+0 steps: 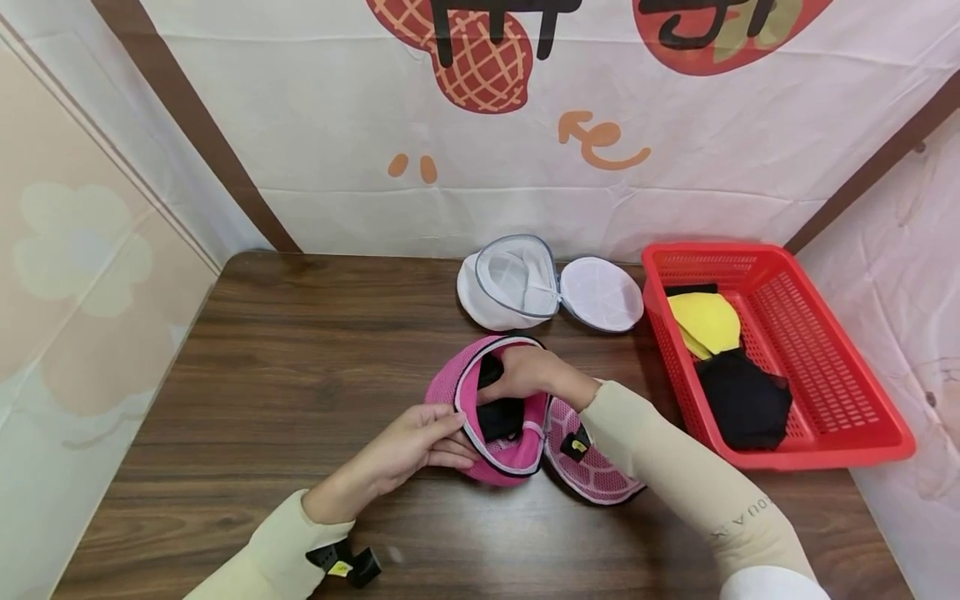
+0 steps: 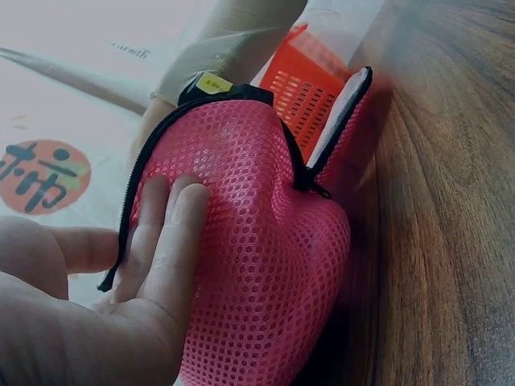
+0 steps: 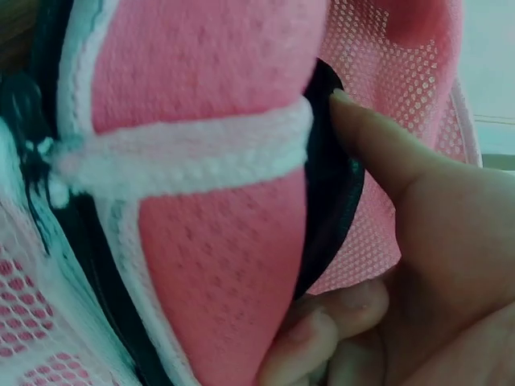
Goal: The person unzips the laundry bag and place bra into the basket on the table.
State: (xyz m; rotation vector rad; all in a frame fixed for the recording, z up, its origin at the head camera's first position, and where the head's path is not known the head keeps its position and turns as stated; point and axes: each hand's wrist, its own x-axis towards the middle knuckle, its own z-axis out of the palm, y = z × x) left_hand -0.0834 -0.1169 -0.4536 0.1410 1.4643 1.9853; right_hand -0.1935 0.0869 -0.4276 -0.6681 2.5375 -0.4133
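Note:
A round pink mesh laundry bag (image 1: pixel 447 379) stands unzipped on the table, its mesh lid (image 1: pixel 592 467) folded out to the right. My left hand (image 1: pixel 420 442) pinches the near-left rim, thumb at the zipper edge and fingers along the outer mesh (image 2: pixel 249 209). Inside the bag lies a black bra (image 1: pixel 501 421), largely hidden by the bag wall. Reaching in through the opening, my right hand (image 1: pixel 527 371) holds the bra; in the right wrist view the thumb sits on the edge of its black cup (image 3: pixel 330 193), with the fingers curled below.
Behind the pink bag is a white mesh laundry bag (image 1: pixel 480 304) with its round lid (image 1: pixel 602 293) laid open. A red plastic basket (image 1: pixel 847 454) on the right contains a yellow bra (image 1: pixel 705 321) and a black garment (image 1: pixel 742 400). A printed cloth hangs behind the wooden table (image 1: pixel 315 350).

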